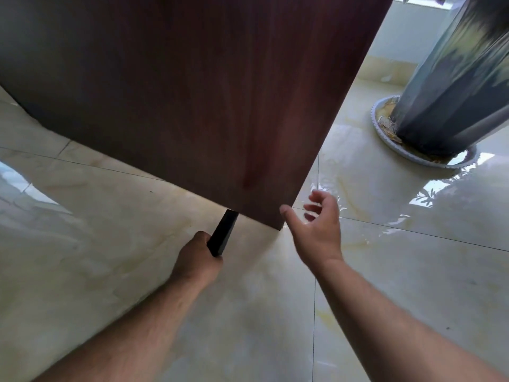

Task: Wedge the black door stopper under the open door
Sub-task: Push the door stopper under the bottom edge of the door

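Note:
A dark brown wooden door [192, 92] fills the upper half of the view, its lower corner just above the floor near the centre. The black door stopper [223, 232] lies on the floor with its far tip under the door's bottom edge. My left hand [197, 257] is shut on the stopper's near end. My right hand [316, 230] hovers by the door's lower corner, fingers spread, thumb close to the door's edge and holding nothing.
The floor is glossy cream tile [248, 312] with thin grout lines. At the upper right stands a tall dark glazed plant pot [451, 84] on a white saucer [385, 133], with a white wall and sill behind it.

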Available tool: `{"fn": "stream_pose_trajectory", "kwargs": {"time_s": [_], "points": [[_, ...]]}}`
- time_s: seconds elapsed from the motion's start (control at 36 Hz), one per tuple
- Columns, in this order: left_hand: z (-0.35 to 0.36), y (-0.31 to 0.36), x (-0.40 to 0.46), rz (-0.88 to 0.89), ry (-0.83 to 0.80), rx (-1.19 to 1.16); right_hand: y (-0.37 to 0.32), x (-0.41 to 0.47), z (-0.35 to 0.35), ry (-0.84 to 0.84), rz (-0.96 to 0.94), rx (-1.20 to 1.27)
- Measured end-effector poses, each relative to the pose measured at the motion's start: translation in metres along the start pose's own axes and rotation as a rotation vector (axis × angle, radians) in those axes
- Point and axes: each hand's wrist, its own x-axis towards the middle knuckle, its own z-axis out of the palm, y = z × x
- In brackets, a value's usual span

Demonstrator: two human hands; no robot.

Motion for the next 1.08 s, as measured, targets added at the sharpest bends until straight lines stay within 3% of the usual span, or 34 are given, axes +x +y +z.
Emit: {"fn": "stream_pose_trajectory", "kwargs": {"time_s": [0.19, 0.58, 1.08], "points": [[0.004, -0.008, 0.010, 0.072, 0.039, 0.084, -0.016, 0.033, -0.010, -0.204, -0.149, 0.099], [0.015, -0.014, 0.030, 0.116, 0.049, 0.414, -0.013, 0.046, -0.013, -0.211, -0.252, 0.126], [0.023, -0.006, 0.057, 0.124, 0.020, 0.263, -0.015, 0.044, -0.016, -0.221, -0.248, 0.145]]}}
